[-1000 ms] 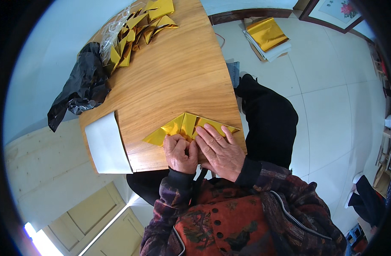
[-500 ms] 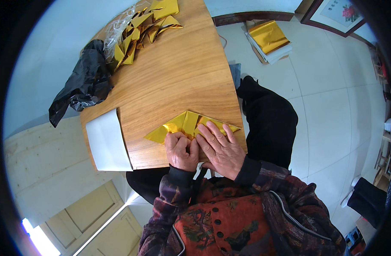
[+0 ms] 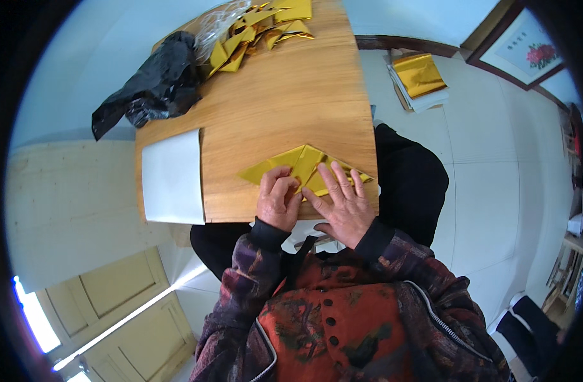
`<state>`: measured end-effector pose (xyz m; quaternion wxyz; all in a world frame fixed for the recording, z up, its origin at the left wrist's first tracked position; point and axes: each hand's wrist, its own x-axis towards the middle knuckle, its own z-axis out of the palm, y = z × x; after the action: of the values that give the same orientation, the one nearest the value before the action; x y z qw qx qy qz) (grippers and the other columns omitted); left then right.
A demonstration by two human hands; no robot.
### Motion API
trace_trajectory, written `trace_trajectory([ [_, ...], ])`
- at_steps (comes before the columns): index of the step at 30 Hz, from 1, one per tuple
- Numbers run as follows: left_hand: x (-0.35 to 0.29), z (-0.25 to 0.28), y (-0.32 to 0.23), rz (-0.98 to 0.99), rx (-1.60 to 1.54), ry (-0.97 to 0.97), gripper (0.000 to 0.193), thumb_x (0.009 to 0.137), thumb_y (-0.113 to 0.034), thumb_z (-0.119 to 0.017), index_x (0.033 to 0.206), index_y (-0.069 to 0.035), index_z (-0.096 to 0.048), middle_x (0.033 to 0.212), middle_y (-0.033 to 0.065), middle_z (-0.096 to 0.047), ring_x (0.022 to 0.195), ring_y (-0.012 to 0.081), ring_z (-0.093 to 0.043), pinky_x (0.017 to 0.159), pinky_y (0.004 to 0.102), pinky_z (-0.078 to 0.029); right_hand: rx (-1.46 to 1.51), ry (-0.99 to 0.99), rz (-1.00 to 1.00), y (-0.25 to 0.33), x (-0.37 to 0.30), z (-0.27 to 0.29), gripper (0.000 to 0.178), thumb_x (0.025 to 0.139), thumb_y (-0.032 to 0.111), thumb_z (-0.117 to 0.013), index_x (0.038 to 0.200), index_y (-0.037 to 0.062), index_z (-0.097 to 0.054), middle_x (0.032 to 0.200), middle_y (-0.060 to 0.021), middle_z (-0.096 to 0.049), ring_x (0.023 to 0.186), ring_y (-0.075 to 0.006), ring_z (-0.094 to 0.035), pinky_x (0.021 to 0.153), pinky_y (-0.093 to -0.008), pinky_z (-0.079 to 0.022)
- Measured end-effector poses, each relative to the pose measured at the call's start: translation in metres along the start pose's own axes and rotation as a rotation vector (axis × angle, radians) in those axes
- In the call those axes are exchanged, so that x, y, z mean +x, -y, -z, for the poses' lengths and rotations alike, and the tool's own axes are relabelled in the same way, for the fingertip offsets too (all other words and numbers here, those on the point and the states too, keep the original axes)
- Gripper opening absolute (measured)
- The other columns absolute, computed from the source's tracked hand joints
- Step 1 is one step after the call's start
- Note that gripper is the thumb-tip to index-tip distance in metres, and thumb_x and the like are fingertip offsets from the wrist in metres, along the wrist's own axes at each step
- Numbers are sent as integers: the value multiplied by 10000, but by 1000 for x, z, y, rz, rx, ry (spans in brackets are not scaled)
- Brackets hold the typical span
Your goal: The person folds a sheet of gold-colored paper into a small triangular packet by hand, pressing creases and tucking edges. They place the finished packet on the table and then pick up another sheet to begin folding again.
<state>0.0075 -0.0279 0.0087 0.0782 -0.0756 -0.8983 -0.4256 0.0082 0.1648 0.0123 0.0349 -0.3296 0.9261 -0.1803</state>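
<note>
A sheet of gold foil paper (image 3: 304, 159), folded into a wide, pointed shape, lies at the near edge of the wooden table (image 3: 291, 105). My left hand (image 3: 279, 200) is at its near left side, fingers bent and thumb and fingertips closed at the paper's near edge. On the right half of the paper, my right hand (image 3: 347, 207) lies flat with its fingers spread. Parts of the near edge are hidden under my hands.
A pale grey-white sheet (image 3: 172, 178) lies at the table's left. Farther back are a black plastic bag (image 3: 154, 86), clear plastic (image 3: 216, 30) and several folded gold pieces (image 3: 259, 30). Gold paper (image 3: 420, 73) tops a stack on the floor. A framed picture (image 3: 517, 48) leans far right.
My view has shifted, so the table sits higher and farther right. The left fingers have loosened from a tight curl and show more bent fingertips; the right hand stays spread on the paper.
</note>
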Motion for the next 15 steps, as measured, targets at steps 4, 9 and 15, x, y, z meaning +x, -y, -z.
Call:
trace_trajectory([
  [4,1,7,4,-85,-7,81,368,709,95,-635,1054,-30,-611,1259,209,-513,1160,382,-535,940,400,-486,-12,48,11,2,0,7,822,687,459,-796,1422,343,-448,1566,-178,-196,1460,-380,-133,1148,-578,-124],
  [9,4,8,9,-196,-45,134,436,718,70,-624,1133,-63,-629,1333,200,-489,1246,395,-478,1017,427,-441,-45,74,19,3,1,10,808,687,424,-810,1413,326,-467,1571,-182,-167,1461,-384,-117,1146,-583,-142],
  [15,2,17,18,-323,179,316,512,768,-28,-645,1271,-117,-608,1448,149,-445,1349,405,-376,1102,480,-351,-80,121,4,2,1,11,742,711,439,-791,1387,325,-505,1580,-171,-166,1470,-380,-96,1158,-576,-97],
])
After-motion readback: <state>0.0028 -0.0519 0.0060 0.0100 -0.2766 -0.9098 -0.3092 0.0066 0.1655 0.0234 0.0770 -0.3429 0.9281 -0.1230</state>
